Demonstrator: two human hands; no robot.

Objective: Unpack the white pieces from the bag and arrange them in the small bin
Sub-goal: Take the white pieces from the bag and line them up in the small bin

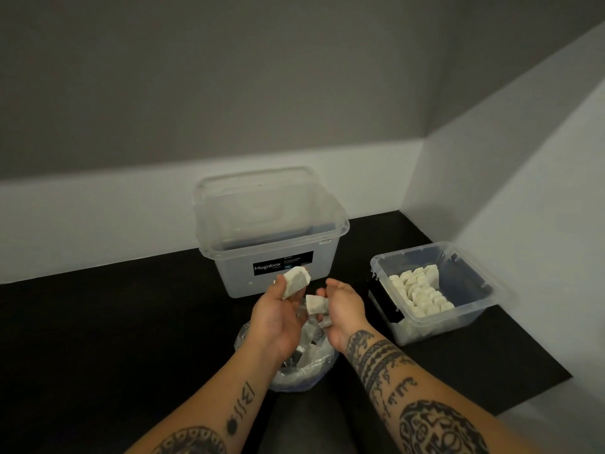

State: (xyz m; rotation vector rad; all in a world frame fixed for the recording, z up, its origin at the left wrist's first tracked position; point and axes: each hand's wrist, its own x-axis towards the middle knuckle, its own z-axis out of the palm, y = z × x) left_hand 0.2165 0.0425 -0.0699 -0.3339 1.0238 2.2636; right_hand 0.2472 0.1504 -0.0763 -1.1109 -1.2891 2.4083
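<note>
Head view: both hands are raised over the bag, just in front of the large bin. The left hand [278,311] is palm-up with its fingers curled round a white piece [296,281], which it holds at the fingertips, tilted, in front of the large bin's label. The right hand [343,304] is turned inward and pinches a second white piece [316,304] between thumb and fingers. The two pieces are close together but apart. Neither hand is spread wide. Both forearms are bare and tattooed.

The clear plastic bag [307,365] sits on the black surface [114,322] right under the hands, mouth open upward. More white pieces and some dark patches show inside it, partly hidden by the left wrist.

The small bin [409,250], clear plastic, stands to the right of the hands, near the corner of the walls and well apart from the bag. The arranged white pieces [422,291] stand packed in rows along its left side, touching each other. The right part of its floor is bare and dark.

The large clear bin [229,263] with the black "Megabox" label [283,263] stands behind the hands. A clear lid [255,191] leans upright at its back, against the wall. Cannot tell whether there is anything inside it.
</note>
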